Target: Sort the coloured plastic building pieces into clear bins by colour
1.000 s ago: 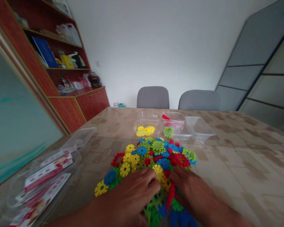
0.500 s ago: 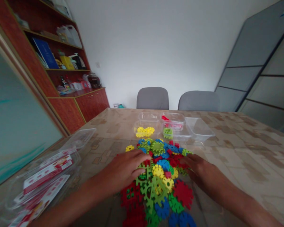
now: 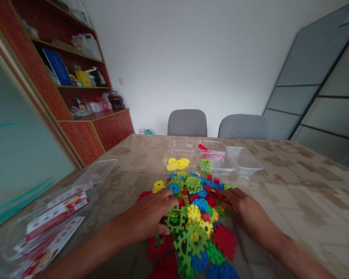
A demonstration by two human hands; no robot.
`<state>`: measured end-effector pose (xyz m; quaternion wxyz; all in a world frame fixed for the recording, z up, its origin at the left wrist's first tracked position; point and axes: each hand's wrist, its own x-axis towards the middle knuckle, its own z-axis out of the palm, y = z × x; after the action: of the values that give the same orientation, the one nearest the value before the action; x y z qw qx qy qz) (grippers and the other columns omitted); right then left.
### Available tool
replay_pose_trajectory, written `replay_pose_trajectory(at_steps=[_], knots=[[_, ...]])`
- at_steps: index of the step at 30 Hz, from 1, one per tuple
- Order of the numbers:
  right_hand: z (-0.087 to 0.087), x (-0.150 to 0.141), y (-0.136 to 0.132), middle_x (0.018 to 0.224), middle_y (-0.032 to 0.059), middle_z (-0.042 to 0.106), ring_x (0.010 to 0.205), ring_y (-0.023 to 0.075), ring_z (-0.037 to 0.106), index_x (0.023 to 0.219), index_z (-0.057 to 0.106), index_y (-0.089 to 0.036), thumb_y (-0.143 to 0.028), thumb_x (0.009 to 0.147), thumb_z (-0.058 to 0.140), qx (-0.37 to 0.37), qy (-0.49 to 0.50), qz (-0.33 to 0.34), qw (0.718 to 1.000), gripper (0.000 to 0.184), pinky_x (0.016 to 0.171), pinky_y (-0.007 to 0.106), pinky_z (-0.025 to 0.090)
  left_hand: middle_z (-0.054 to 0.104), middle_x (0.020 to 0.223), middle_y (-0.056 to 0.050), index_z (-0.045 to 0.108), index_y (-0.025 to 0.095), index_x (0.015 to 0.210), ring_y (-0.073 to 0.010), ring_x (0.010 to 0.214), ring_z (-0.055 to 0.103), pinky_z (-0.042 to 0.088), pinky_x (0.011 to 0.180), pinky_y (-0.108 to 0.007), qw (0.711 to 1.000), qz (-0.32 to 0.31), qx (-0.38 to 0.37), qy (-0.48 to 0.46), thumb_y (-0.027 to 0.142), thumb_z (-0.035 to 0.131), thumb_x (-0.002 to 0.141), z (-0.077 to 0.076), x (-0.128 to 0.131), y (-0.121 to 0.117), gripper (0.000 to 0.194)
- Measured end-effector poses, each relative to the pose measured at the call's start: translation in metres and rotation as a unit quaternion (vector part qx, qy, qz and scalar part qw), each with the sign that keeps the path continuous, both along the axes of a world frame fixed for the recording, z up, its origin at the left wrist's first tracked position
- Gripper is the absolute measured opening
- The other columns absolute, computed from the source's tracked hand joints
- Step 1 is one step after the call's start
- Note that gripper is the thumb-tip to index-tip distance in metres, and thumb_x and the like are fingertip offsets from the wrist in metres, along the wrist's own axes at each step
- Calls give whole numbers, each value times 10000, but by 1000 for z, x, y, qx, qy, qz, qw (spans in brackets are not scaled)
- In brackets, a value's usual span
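A heap of plastic interlocking building pieces, red, blue, green and yellow, lies on the table in front of me. My left hand is at the heap's left side, thumb and fingers apart, fingertips over a green square piece. On the opposite side my right hand reaches in, fingers spread and bent over red pieces; its fingertips are partly hidden among them. Nearer to me lie a red toothed piece and a blue disc. A yellow disc rests just beyond my left hand.
Behind the heap stand clear plastic boxes: one with yellow discs, one with a green piece, one with red pieces, and another clear box. Stacked lids with red-and-white cards lie at left. Grey chairs stand behind the table.
My left hand has drawn back to the left and slightly toward me, uncovering a blue disc. My right hand has shifted slightly inward, still at the heap's right edge.
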<state>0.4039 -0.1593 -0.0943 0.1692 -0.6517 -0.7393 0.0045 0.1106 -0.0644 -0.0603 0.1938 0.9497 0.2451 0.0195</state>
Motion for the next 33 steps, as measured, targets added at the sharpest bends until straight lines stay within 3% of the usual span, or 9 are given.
replay_pose_trajectory(at_steps=[6, 10, 13, 15, 18, 21, 25, 28, 33], knots=[[24, 10, -5, 968, 97, 705, 812, 222, 670, 1080, 618, -212, -245, 913, 424, 64, 84, -17, 994, 258, 712, 310, 527, 543, 1082, -49, 523, 213, 1077, -248, 1009, 518, 387, 822, -302, 1000, 9, 5, 13, 202, 671, 797, 6, 2, -1, 317], [35, 7, -15, 681, -5, 655, 558, 135, 597, 897, 638, -206, -212, 855, 485, -88, 211, 65, 971, 158, 497, 208, 444, 540, 1065, -50, 520, 195, 1024, -247, 1000, 519, 386, 824, -300, 1000, 12, 7, 24, 183, 666, 795, 8, 3, -2, 272], [28, 1, -24, 644, -40, 631, 506, 105, 576, 995, 629, -225, -121, 820, 488, -203, 262, 122, 935, 249, 450, 171, 409, 544, 1071, -46, 525, 197, 1034, -243, 1008, 525, 390, 823, -296, 1000, 14, 1, 24, 183, 677, 791, 9, 4, -3, 287], [20, -1, -29, 660, -40, 652, 524, 106, 596, 1064, 630, -250, -81, 796, 492, -218, 241, 128, 937, 345, 457, 165, 415, 555, 1060, -40, 536, 201, 1021, -239, 997, 536, 396, 817, -293, 1000, 14, 2, 20, 197, 679, 798, 10, 4, -3, 266], [13, 1, -32, 704, -23, 692, 589, 135, 635, 1081, 654, -274, -101, 793, 520, -172, 169, 112, 964, 361, 517, 197, 468, 578, 1073, -38, 557, 214, 1048, -238, 1003, 557, 403, 838, -300, 1000, 10, 8, 10, 239, 650, 839, 11, 1, 1, 230], [18, 3, -35, 991, 32, 727, 849, 209, 682, 1168, 633, -303, -144, 815, 543, -132, 127, 109, 977, 398, 754, 313, 543, 579, 1174, -57, 550, 225, 1152, -250, 1085, 549, 394, 916, -322, 1000, 21, 21, -5, 268, 589, 890, 13, -7, 10, 268], [31, 0, -40, 1407, 65, 512, 1273, 283, 474, 1382, 467, -319, -193, 787, 636, -166, 113, 177, 964, 631, 1045, 430, 402, 522, 1318, -91, 513, 218, 1270, -282, 1211, 488, 365, 1005, -359, 999, 27, 30, 4, 298, 611, 874, 15, -18, 21, 416], [27, -6, -39, 1469, 63, 433, 1332, 287, 394, 1431, 397, -303, -197, 762, 664, -204, 108, 218, 948, 728, 1089, 427, 347, 505, 1353, -91, 504, 230, 1298, -294, 1235, 472, 365, 1023, -370, 1000, 9, 19, 15, 327, 706, 805, 16, -17, 17, 541], [3, -10, -32, 1391, 80, 509, 1264, 292, 464, 1401, 430, -294, -126, 735, 645, -187, 72, 186, 962, 720, 1047, 431, 394, 496, 1361, -86, 465, 230, 1336, -270, 1234, 471, 379, 1017, -367, 1000, 3, 11, -5, 260, 695, 820, 12, 7, -3, 566]])
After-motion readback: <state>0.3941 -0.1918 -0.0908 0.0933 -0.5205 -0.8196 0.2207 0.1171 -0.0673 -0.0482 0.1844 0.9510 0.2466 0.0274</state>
